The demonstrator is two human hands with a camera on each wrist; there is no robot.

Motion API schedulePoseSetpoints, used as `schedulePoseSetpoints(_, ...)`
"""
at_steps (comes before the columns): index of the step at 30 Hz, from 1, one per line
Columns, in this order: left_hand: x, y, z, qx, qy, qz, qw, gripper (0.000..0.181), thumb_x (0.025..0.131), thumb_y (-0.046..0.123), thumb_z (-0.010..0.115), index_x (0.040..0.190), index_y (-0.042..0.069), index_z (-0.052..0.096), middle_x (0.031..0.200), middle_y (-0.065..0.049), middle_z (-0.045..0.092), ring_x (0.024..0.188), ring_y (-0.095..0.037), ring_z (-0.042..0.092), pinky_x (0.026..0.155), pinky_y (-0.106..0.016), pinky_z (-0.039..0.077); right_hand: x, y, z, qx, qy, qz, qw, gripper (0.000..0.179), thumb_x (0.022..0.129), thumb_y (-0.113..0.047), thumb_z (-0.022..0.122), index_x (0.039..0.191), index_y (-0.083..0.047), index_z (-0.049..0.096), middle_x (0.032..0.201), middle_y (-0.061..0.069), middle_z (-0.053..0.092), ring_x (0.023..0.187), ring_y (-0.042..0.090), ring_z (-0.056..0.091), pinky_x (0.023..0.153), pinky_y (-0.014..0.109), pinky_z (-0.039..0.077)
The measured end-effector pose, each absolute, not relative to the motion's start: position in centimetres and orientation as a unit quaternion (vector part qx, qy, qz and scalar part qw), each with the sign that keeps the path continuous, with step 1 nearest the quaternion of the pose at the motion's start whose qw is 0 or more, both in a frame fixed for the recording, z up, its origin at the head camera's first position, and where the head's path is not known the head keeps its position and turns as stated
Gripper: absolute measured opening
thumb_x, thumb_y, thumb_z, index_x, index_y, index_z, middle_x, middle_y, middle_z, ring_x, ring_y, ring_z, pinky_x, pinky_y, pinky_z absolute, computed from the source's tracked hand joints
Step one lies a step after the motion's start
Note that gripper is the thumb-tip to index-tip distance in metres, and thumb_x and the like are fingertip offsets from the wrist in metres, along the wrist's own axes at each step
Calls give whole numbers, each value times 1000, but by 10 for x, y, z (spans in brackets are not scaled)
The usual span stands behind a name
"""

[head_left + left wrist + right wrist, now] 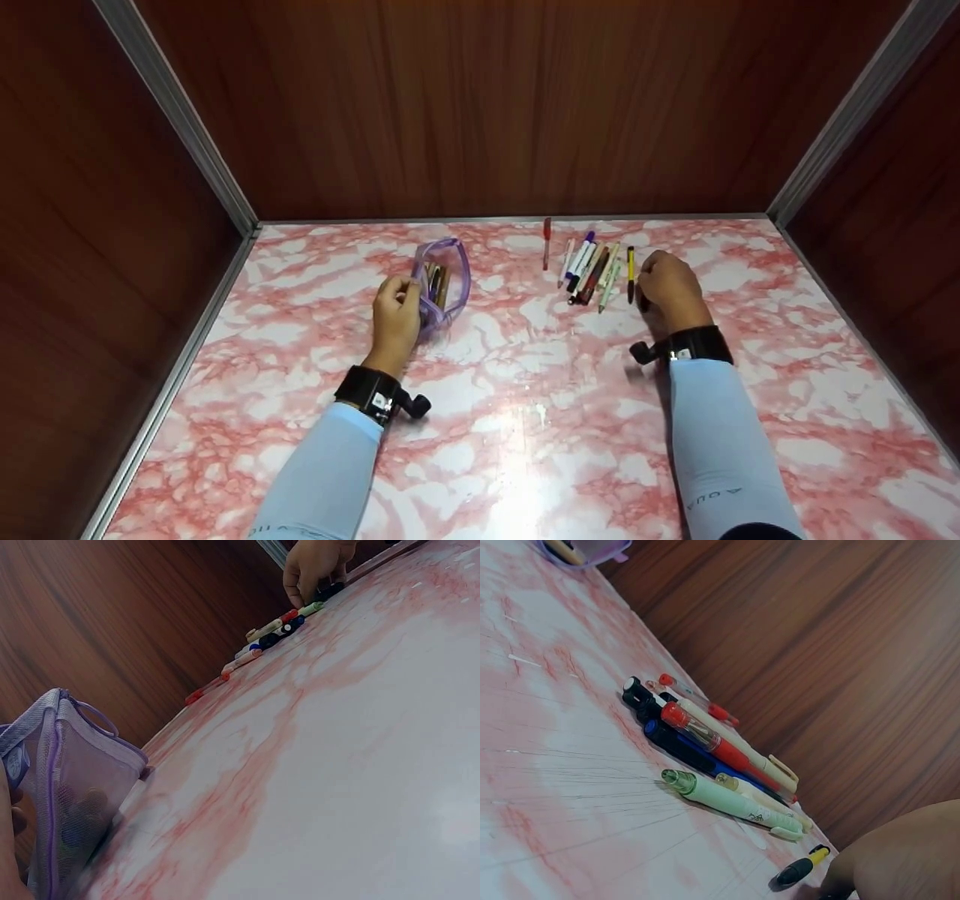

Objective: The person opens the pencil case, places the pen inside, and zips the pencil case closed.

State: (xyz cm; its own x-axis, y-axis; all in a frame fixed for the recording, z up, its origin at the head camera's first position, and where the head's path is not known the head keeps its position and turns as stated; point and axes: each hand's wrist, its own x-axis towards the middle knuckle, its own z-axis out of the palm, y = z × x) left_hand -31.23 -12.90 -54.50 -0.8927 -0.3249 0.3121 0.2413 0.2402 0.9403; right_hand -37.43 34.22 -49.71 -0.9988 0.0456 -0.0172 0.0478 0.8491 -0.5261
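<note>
A purple-edged mesh pencil case (466, 281) stands unzipped at the left, with several pens (437, 281) inside. My left hand (397, 311) grips its near left edge between thumb and fingers. On the right, my right hand (671, 289) is low over the table, fingers curled down around a dark, pen-like thing (643, 300) mostly hidden beneath them. Just left of that hand lies a yellow and black pen (631, 274). Farther left is a loose pile of pens and markers, among them a light green pen (731, 802) and a red pen (705, 739).
A red-capped clear pen (547, 244) lies apart, left of the pile and near the back edge. Brown wood-grain panels (510, 112) rise at the back and both sides of the red-and-white marbled table (525, 390).
</note>
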Motion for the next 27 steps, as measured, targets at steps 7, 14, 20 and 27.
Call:
schedulePoseSetpoints(7, -314, -130, -546, 24, -753, -613, 237, 16, 109, 12, 68, 101, 0, 74, 107, -14, 69, 88, -16, 62, 76, -23, 52, -376, 344, -497, 32, 955, -293, -2, 39, 112, -19, 46, 135, 5, 67, 139, 35, 70, 129, 54, 66, 113, 68, 52)
schedulePoseSetpoints(14, -315, -132, -548, 20, -754, -610, 242, 17, 109, 13, 68, 101, -1, 73, 106, -15, 69, 86, -15, 62, 76, -23, 52, -377, 342, -492, 48, 951, -306, -19, 40, 112, -22, 52, 138, 5, 66, 139, 35, 70, 125, 54, 67, 110, 68, 53)
schedulePoseSetpoints(20, -315, -131, -547, 22, -756, -609, 240, 17, 109, 13, 68, 101, 0, 73, 106, -15, 69, 86, -15, 62, 76, -23, 52, -379, 344, -492, 80, 929, -360, -35, 40, 113, -23, 57, 143, 3, 66, 141, 33, 68, 123, 49, 67, 108, 63, 53)
schedulePoseSetpoints(27, -313, -129, -546, 24, -754, -614, 234, 16, 109, 14, 69, 100, 1, 73, 107, -13, 68, 87, -15, 61, 75, -23, 52, -380, 334, -477, 95, 868, -481, -81, 41, 108, -18, 62, 144, 0, 69, 112, 11, 69, 83, 14, 70, 72, 26, 59)
